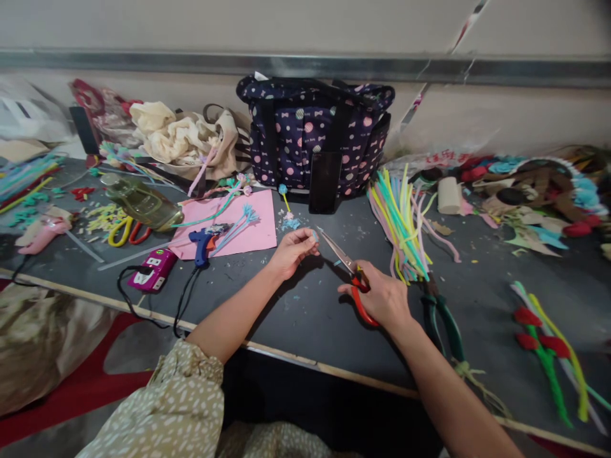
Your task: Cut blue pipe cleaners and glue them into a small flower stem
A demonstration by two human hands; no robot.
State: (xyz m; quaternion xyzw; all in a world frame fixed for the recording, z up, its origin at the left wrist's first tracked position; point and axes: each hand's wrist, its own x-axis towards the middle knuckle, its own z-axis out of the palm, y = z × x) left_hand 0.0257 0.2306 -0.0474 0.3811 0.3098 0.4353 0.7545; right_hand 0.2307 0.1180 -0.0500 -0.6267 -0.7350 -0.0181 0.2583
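My left hand is closed in a pinch on a small light-blue piece, mostly hidden by the fingertips. My right hand grips a pair of scissors by its red-orange handles. The slim metal blades point up and left, with their tips close to the left fingertips but apart from them. Just beyond my left hand lies a clump of blue fluffy bits. Beside it is a small flower-like piece with a blue top and yellow stem. Tiny blue scraps dot the dark table.
Pipe cleaners lie bundled right of the scissors, near green-handled pliers. A blue glue gun rests on pink paper, beside a purple power strip and bottle. A phone leans against a patterned bag.
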